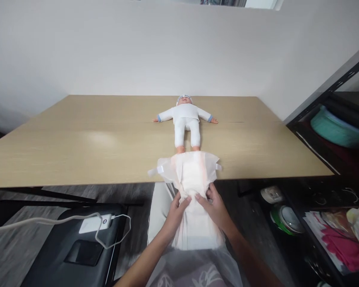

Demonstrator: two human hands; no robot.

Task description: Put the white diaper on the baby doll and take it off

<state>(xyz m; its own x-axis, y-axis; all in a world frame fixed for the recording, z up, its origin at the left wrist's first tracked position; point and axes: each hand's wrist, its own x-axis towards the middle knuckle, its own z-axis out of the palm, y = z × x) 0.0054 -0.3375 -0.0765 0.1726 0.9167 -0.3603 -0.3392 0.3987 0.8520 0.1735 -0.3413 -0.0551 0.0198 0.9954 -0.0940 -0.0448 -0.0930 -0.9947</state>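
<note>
An unfolded white diaper point(194, 169) stretches from the table's front edge down over my lap, its side tabs spread out. My left hand point(178, 209) grips its left edge near the middle, thumb on top and fingers underneath. On the opposite edge, my right hand point(213, 205) pinches it the same way. Just beyond the diaper's far end lies a baby doll point(186, 115) on its back, in a white outfit with blue cuffs and a cap. Its arms are spread wide and its feet point toward me.
The wooden table point(107, 159) reaches back to a white wall. At lower left, a black chair point(50, 255) bears a white power bank point(91, 224) with a cable and a dark phone point(83, 252). On the right, a shelf holds a teal basin point(341, 127) and pink cloth point(344, 245).
</note>
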